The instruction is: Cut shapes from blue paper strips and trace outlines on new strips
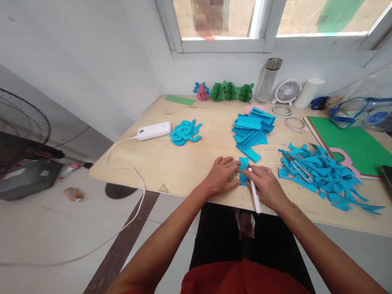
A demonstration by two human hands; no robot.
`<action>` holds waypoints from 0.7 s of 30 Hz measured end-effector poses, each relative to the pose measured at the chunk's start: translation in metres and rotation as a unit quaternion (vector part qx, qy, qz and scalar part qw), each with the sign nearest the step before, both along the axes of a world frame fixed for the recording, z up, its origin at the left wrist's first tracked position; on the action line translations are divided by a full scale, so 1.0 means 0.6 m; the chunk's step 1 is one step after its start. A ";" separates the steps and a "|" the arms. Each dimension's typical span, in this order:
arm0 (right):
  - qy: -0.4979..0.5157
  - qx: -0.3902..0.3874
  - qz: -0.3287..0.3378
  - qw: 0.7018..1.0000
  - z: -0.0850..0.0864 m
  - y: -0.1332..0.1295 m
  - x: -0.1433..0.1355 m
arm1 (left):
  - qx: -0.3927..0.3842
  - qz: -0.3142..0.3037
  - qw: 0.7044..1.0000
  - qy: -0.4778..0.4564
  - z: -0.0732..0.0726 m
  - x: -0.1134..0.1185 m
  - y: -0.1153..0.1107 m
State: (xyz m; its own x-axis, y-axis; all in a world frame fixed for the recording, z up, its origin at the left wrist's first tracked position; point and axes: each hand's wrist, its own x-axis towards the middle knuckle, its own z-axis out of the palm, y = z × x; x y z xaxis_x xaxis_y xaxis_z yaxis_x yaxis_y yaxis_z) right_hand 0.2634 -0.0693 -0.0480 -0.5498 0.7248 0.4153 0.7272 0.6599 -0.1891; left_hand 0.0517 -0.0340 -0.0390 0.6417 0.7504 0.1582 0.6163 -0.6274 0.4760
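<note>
A small blue paper strip [244, 164] lies at the table's front edge between my hands. My left hand [223, 175] rests flat with its fingers spread, the fingertips at the strip's left side. In my right hand [267, 185] is a white pen [255, 192], its dark tip toward the paper and its body pointing down to the table edge. The right fingers also touch the strip's right side. Beyond the hands sits a pile of folded blue paper strips [252, 128]. Curved blue paper cutouts [185, 131] are stacked to the left.
Blue paper scraps [324, 175] with scissors [298, 166] among them lie at right, beside green sheets [352, 139]. A white power bank [154, 130] trails a cable off the left edge. Green paper figures [230, 91], a glass bottle [268, 81] and a small fan [287, 91] line the wall.
</note>
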 end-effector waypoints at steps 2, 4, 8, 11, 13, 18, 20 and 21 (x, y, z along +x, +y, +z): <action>0.001 0.001 0.001 1.000 0.000 0.000 0.000 | 0.009 -0.008 1.000 0.011 0.001 0.001 0.003; -0.002 0.000 0.001 1.000 0.000 -0.001 -0.001 | 0.012 -0.013 1.000 0.020 0.001 0.002 0.006; -0.004 -0.002 0.000 1.000 0.000 -0.001 -0.001 | 0.003 -0.018 0.999 0.028 -0.001 0.003 0.008; 0.000 0.001 0.002 1.000 0.000 -0.001 -0.001 | -0.002 -0.010 1.000 0.023 -0.004 0.003 0.005; -0.001 0.001 0.003 1.000 -0.001 0.000 0.000 | -0.005 -0.004 1.000 0.017 -0.006 0.002 0.002; -0.002 0.004 0.002 1.000 -0.001 0.000 0.000 | -0.011 -0.006 1.000 0.008 -0.007 0.000 -0.001; -0.004 0.004 0.002 1.000 0.000 -0.001 0.000 | -0.010 -0.007 1.000 0.005 -0.007 0.000 0.000; -0.006 0.004 0.002 1.000 0.000 -0.001 0.000 | -0.009 -0.007 1.000 0.004 -0.007 0.000 0.000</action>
